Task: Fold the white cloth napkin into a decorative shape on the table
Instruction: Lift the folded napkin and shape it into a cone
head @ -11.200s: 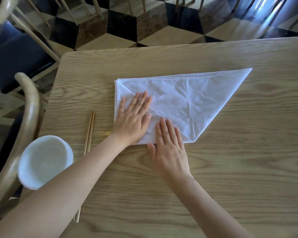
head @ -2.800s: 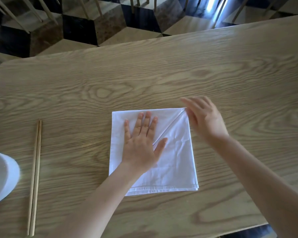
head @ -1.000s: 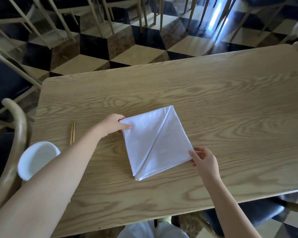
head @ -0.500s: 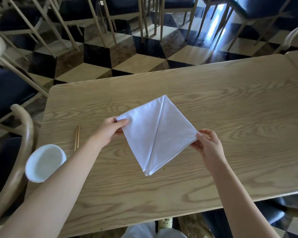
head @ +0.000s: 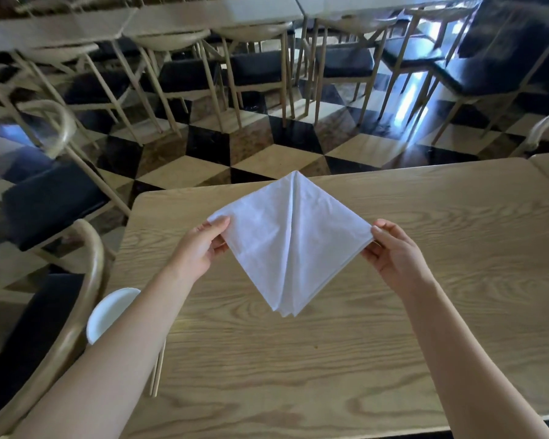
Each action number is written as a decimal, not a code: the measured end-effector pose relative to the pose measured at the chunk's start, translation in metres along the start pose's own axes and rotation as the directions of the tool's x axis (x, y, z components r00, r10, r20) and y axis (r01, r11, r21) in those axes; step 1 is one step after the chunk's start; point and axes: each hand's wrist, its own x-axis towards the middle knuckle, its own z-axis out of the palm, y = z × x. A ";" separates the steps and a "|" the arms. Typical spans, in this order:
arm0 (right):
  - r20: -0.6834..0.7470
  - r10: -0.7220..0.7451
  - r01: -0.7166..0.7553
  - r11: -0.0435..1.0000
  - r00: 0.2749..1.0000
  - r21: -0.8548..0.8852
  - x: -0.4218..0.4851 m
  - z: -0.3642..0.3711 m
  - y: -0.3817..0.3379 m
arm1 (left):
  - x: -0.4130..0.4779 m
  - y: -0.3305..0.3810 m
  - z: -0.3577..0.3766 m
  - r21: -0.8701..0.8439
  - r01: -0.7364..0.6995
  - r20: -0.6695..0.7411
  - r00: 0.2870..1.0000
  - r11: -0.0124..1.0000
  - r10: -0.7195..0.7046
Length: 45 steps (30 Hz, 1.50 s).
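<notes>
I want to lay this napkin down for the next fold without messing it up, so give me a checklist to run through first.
1. Left hand pinches the left corner of the napkin: ok.
2. Right hand pinches the right corner: ok.
3. Centre crease runs straight from top point to bottom tip: ok.
4. Layers lined up at the bottom tip: cannot tell.
5. Bare table below the napkin: ok.
6. Bowl and chopsticks sit off to the left, apart from the napkin: ok.
</notes>
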 end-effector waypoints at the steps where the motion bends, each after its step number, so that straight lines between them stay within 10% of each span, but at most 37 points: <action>1: 0.013 -0.007 0.007 1.000 1.000 -0.008 0.003 0.005 -0.004 | -0.001 0.005 -0.001 -0.014 -0.012 0.007 1.000 1.000 0.012; 8: 0.057 -0.026 0.046 0.929 0.998 -0.367 0.027 0.034 -0.022 | -0.009 0.031 -0.015 0.009 -0.135 -0.112 0.984 0.991 0.135; 12: 0.177 -0.039 0.155 0.685 0.983 -0.712 0.037 0.045 -0.033 | -0.016 0.039 -0.028 0.223 -0.232 -0.039 0.968 0.947 0.246; 16: 0.283 -0.158 0.311 0.198 0.946 -0.929 0.045 0.060 -0.037 | -0.022 0.042 -0.028 0.707 -0.258 -0.005 0.929 0.658 0.370; 22: 0.274 -0.142 0.293 0.145 0.951 -0.945 0.060 0.057 -0.040 | -0.023 0.045 -0.027 0.929 -0.221 0.049 0.870 0.298 0.490; 28: 0.140 0.068 0.064 0.641 0.988 -0.765 0.063 0.042 -0.036 | -0.024 0.050 -0.036 0.727 -0.196 0.035 0.968 0.658 0.250; 32: 0.057 -0.056 0.079 0.604 0.997 -0.793 0.059 0.049 -0.020 | -0.029 0.043 -0.028 0.424 -0.114 0.005 0.992 0.898 0.123; 38: 0.178 -0.352 0.314 0.378 0.919 -0.871 0.039 0.090 -0.013 | -0.036 0.048 0.006 0.445 -0.127 -0.083 0.980 0.887 0.182; 45: 0.321 -0.308 0.418 0.335 0.896 -0.845 0.009 0.158 -0.008 | -0.043 0.060 0.053 0.539 -0.145 -0.131 0.959 0.830 0.253</action>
